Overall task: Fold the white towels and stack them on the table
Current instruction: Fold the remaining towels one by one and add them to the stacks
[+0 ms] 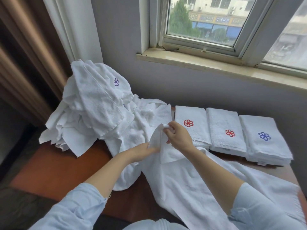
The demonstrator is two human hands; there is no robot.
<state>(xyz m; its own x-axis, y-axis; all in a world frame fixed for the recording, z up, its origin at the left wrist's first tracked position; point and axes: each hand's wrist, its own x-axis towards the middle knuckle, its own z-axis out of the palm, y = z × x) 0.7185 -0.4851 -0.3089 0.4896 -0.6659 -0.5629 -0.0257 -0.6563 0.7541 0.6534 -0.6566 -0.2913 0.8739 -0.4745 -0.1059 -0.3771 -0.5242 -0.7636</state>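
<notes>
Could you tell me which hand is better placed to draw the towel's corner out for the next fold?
Probably the right hand: it pinches the raised corner of the towel. The left hand sits lower against the cloth, fingertips hidden, so it looks better suited to steadying.

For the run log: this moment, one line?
left hand: holds towel edge | right hand: pinches towel corner | folded stacks: three | pile: unfolded

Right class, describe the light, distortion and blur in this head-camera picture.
Head view: soft daylight from the white-framed window, no hard shadows; wide-angle lens bends its frame and the brown curtain; the spread white towel blurs at its right edge.
</notes>
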